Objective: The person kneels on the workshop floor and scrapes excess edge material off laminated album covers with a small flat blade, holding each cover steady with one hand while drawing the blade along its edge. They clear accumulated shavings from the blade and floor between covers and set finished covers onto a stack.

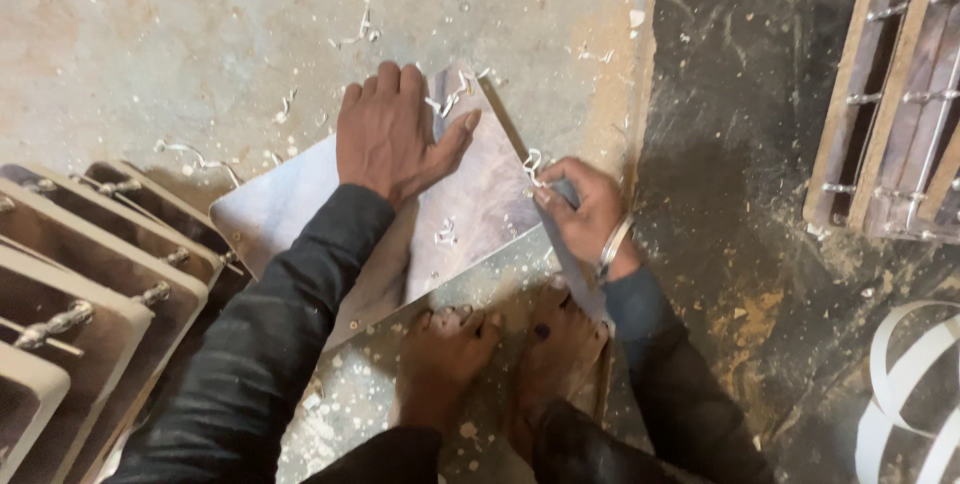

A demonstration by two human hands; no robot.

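Observation:
A flat brown laminated board [470, 194] with a rounded corner lies on the floor. My left hand [392, 134] presses flat on it, fingers spread. At the board's right edge my right hand [583, 212] grips a flat blade-like tool [572, 264], and a curled shaving [533, 166] sits at its fingertips. A metal bangle is on that wrist. My two bare feet [500, 354] rest by the board's near edge.
Several similar boards with metal clips [90, 294] lean stacked at the left. More clipped boards [895, 104] stand at the upper right. White edge-band strip [915, 384] coils at the lower right. Shavings [358, 29] litter the concrete floor.

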